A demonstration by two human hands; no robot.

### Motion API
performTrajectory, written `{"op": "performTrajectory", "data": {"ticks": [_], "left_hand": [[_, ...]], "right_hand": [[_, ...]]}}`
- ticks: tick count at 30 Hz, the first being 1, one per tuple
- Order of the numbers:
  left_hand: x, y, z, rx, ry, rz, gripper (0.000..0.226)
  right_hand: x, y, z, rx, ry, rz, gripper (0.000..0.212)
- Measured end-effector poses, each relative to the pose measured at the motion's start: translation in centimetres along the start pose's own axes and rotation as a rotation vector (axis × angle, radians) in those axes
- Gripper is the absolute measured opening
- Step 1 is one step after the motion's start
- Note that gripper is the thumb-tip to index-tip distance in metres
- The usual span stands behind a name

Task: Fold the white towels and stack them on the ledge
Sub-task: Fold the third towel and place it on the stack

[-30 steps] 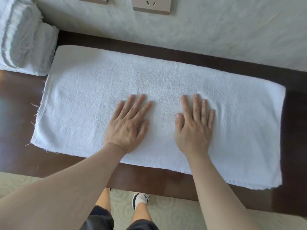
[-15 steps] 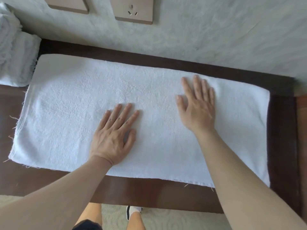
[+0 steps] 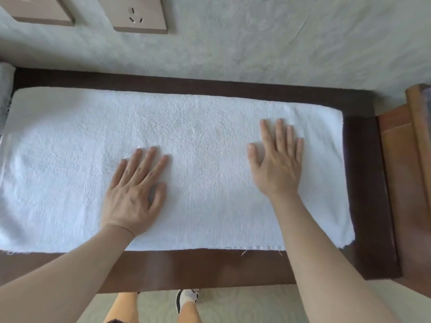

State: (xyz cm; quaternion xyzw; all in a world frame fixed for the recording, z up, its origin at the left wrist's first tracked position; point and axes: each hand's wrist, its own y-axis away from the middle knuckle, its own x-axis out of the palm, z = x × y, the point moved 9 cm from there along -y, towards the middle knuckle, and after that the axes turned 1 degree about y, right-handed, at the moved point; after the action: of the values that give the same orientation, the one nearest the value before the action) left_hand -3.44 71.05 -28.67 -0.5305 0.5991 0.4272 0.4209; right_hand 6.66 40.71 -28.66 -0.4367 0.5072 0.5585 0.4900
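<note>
A white towel [image 3: 205, 145], folded into a long band, lies flat along the dark wooden ledge [image 3: 210, 266]. My left hand [image 3: 135, 192] presses palm-down on the towel left of its middle, fingers spread. My right hand [image 3: 277, 164] lies flat on the towel's right part, fingers apart, a short way in from the right end. Neither hand grips the cloth. A sliver of the stacked white towels [image 3: 5, 94] shows at the far left edge.
A pale textured wall [image 3: 256, 43] with two beige socket plates [image 3: 140, 15] rises right behind the ledge. A lighter brown wooden piece [image 3: 410, 183] adjoins the ledge's right end. Below the front edge are pale floor and my legs and shoe [image 3: 186, 299].
My right hand has slid to the right along the towel, away from the left hand. The view has shifted right, so the towel stack at the left is almost out of frame.
</note>
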Motion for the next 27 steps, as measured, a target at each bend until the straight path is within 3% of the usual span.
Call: {"op": "performTrajectory", "data": {"ticks": [2,6,10,13,15,21,27], "left_hand": [[0.0,0.0,-0.3,0.001,0.001,0.013,0.061],[-1.6,0.3,-1.2,-0.072,0.12,-0.049,0.065],[-2.3,-2.5,-10.9,0.018,0.333,-0.192,0.052],[2.0,-4.4,-18.6,0.117,0.183,0.049,0.059],[4.7,-4.8,-18.6,0.106,-0.009,0.151,0.063],[5.4,-5.0,-18.4,0.124,-0.062,0.09,0.068],[5.7,-5.0,-18.3,0.133,-0.052,0.113,0.071]], "right_hand": [[-0.1,0.5,-2.6,0.107,-0.011,0.002,0.067],[-0.3,2.1,-2.3,0.138,0.002,-0.025,0.067],[-0.3,1.4,-2.5,0.151,-0.033,-0.062,0.067],[-0.3,1.7,-2.6,0.138,-0.059,-0.093,0.065],[-0.5,1.8,-2.5,0.121,-0.037,-0.118,0.063],[-1.1,0.8,-6.0,-0.065,-0.016,-0.1,0.062],[-1.7,-0.3,-14.4,0.31,-0.059,-0.003,0.064]]}}
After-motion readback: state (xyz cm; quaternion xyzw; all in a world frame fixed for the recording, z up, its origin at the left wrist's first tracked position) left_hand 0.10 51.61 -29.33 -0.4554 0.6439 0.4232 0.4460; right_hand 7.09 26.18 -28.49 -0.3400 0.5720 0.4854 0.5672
